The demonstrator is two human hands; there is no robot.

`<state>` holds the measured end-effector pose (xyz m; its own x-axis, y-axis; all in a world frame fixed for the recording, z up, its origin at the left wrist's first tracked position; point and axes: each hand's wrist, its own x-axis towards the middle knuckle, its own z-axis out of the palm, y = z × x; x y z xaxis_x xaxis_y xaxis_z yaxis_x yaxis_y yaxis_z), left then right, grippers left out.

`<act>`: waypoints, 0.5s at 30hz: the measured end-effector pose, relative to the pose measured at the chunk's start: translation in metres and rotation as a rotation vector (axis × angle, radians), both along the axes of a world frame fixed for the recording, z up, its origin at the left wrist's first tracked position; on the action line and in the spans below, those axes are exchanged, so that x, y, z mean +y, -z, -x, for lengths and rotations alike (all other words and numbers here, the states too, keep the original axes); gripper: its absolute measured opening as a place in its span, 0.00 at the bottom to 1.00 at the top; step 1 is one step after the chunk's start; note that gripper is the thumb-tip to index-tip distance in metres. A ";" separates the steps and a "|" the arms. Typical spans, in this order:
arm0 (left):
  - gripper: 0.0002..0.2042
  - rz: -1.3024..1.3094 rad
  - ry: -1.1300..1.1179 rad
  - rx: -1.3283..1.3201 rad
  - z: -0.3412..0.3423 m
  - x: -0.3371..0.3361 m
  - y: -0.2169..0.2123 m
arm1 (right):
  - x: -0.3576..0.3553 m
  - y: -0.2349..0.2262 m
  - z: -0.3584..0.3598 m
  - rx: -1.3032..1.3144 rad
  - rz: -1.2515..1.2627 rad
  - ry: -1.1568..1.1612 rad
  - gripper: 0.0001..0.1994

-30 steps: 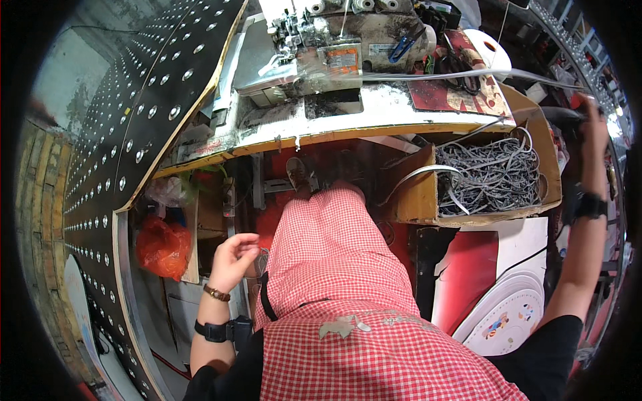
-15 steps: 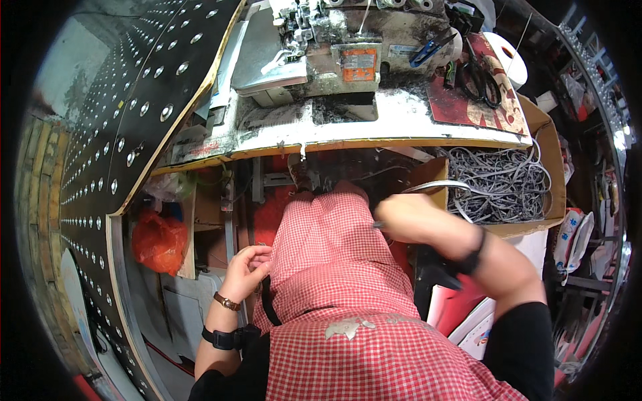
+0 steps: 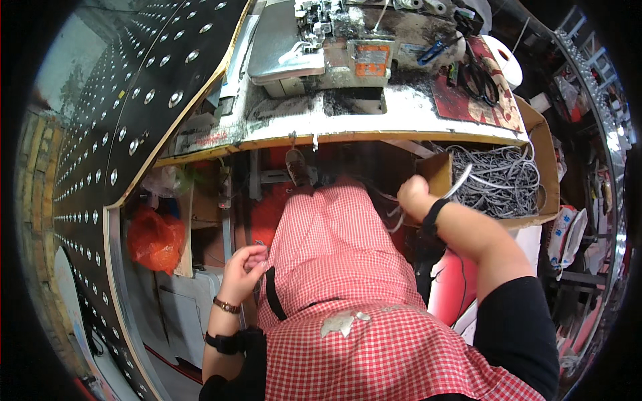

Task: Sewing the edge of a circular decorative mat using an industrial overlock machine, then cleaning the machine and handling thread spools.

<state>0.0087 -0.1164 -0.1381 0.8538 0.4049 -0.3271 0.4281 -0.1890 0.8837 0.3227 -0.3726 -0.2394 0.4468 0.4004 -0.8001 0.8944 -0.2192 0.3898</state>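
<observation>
My right hand (image 3: 416, 194) is closed in a fist beside my right knee, in front of the cardboard box. Pale grey cord (image 3: 460, 180) runs from the box to this hand, and a loose loop of it hangs on the hand's left side. My left hand (image 3: 245, 269) is by my left thigh, fingers curled in toward the thumb; what they hold, if anything, is too small to make out. The red-and-white checked apron (image 3: 341, 247) covers my lap between the hands.
A sewing machine (image 3: 371, 63) stands on the white table (image 3: 267, 130) ahead. Black scissors (image 3: 479, 83) lie on its right side. A cardboard box (image 3: 548, 167) full of tangled grey cord is at the right. An orange plastic bag (image 3: 155, 239) hangs at left, near a studded black panel (image 3: 147, 87).
My right hand has moved up and slightly right, closer to the box. A loop of cord now hangs beside it. My left hand has hardly moved; the view has shifted a little.
</observation>
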 end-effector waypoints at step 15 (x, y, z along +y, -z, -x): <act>0.14 -0.097 -0.072 -0.128 0.071 -0.005 -0.015 | -0.354 -0.378 -0.144 -1.493 -0.811 0.371 0.14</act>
